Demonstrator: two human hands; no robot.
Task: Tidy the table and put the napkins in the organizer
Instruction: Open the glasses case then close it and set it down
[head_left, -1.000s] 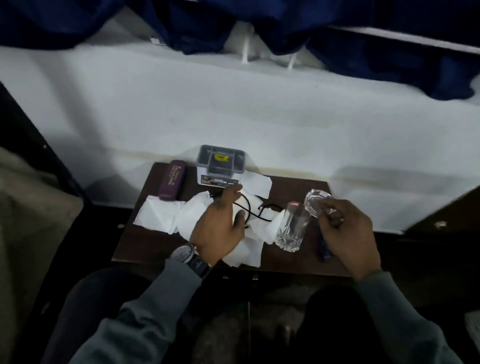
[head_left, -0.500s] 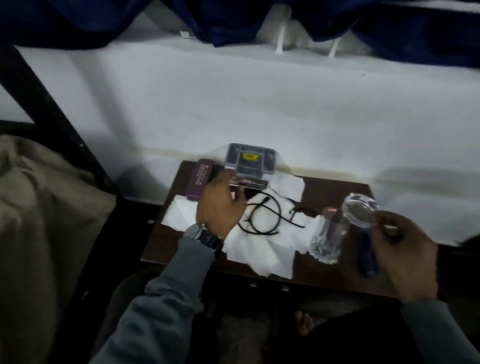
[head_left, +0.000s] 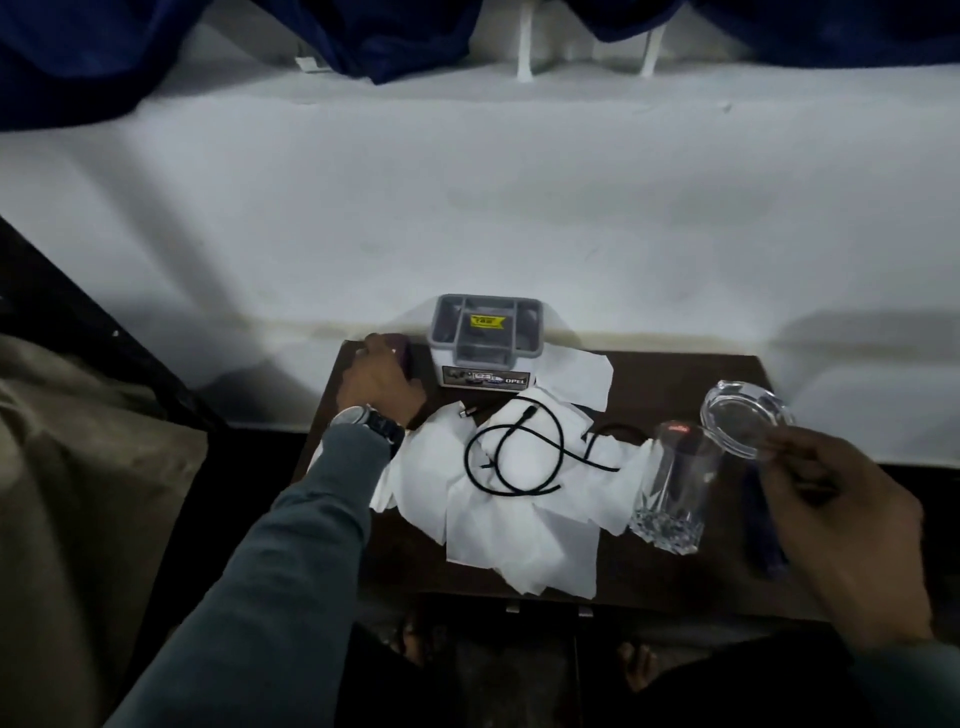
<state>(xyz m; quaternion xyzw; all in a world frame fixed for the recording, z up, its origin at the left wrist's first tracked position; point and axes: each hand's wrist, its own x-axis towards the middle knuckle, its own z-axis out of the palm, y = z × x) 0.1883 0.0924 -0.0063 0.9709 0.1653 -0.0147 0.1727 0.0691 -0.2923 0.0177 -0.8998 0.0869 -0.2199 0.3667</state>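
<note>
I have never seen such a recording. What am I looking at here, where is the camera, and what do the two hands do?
There is no machine: a person works with bare hands, and one camera on the head looks down at them. The dark table bears a grey organizer, loose white napkins with a black cable on them, and an upright drinking glass. The left hand lies on a dark red case beside the organizer; whether it grips it, I cannot tell. The right hand holds a round glass dish by its edge, near the drinking glass.
</note>
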